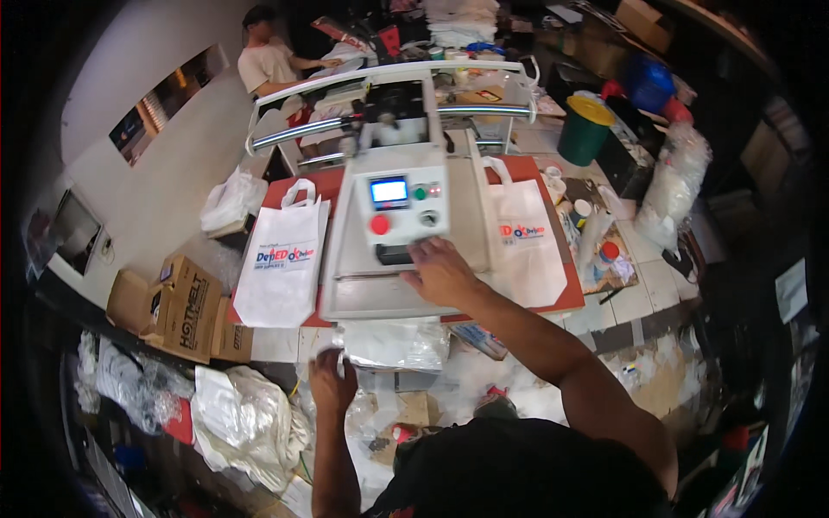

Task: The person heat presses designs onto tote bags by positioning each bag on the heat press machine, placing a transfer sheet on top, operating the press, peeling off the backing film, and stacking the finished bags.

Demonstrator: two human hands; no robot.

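A white heat press (406,181) with a small lit screen, a red knob and a green button stands in front of me. My right hand (440,274) lies over the right part of its black front handle (393,254), fingers above and thumb below. My left hand (332,378) hangs loosely curled with thumb and fingers apart, near the table's front edge, holding nothing visible. A white printed tote bag (281,263) lies flat on the red board left of the press. Another white tote bag (527,242) lies on the right, partly covered by the press's metal plate (380,298).
A plastic-wrapped white stack (393,344) sits below the press's front edge. Cardboard boxes (186,306) and a white sack (246,419) are at left. A green bin with yellow rim (585,129) stands far right. Another person (269,65) works at the far left.
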